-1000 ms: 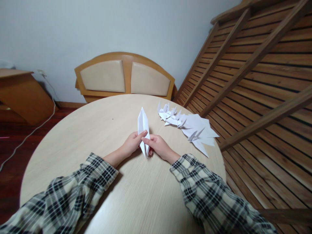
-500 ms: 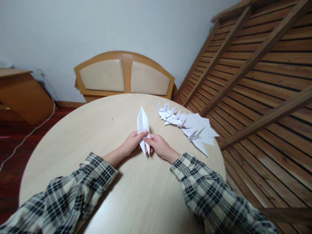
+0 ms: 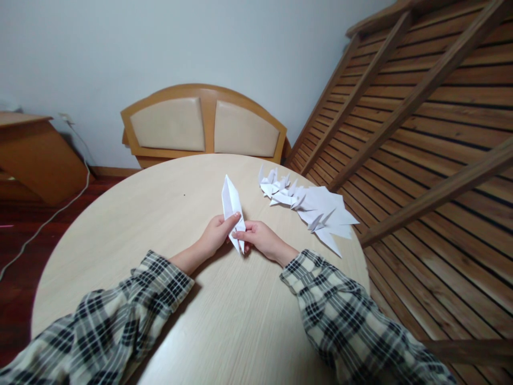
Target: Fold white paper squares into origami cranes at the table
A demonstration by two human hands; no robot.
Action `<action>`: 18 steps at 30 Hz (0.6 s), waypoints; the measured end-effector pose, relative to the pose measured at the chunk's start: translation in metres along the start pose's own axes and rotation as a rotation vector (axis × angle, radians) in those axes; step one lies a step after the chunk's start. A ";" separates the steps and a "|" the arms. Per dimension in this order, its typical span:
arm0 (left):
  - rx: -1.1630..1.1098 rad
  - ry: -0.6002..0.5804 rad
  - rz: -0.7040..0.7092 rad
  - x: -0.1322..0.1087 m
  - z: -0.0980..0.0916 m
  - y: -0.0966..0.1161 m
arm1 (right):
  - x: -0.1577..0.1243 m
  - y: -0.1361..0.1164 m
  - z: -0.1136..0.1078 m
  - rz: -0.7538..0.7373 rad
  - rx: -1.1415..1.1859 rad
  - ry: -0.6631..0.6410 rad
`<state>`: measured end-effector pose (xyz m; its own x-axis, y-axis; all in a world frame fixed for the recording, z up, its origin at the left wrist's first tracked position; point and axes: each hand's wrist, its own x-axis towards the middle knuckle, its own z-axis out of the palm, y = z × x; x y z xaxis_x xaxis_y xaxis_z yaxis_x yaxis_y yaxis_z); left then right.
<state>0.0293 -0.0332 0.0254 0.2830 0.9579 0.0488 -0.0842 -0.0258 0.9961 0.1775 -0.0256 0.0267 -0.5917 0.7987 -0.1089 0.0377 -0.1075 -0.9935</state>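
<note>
Head view: left hand [image 3: 216, 233] pinches the folded white paper [image 3: 231, 198] near its middle; right hand [image 3: 260, 237] pinches its split lower end. Paper sits over the round surface [image 3: 208, 315], left of the origami cranes [image 3: 318, 222] and loose white sheets [image 3: 331, 206]. Best handling, my judgement: steady with the left, keep edges aligned, press creases evenly. No brands, labels or writing legible

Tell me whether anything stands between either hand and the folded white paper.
Nothing visible does: the left hand and right hand both hold the folded white paper; the other papers lie apart, to the right.
</note>
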 end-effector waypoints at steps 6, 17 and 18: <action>-0.065 -0.041 -0.011 -0.002 0.004 0.003 | 0.001 0.000 0.002 -0.006 0.015 0.027; 0.044 0.287 0.130 0.005 -0.005 -0.002 | 0.000 0.003 0.002 0.021 -0.041 0.049; 0.048 0.295 0.143 0.006 -0.005 -0.002 | 0.000 0.004 0.001 0.013 -0.035 0.051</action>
<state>0.0265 -0.0264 0.0232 -0.0178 0.9849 0.1722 -0.0557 -0.1730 0.9834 0.1766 -0.0268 0.0233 -0.5491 0.8268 -0.1221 0.0738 -0.0976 -0.9925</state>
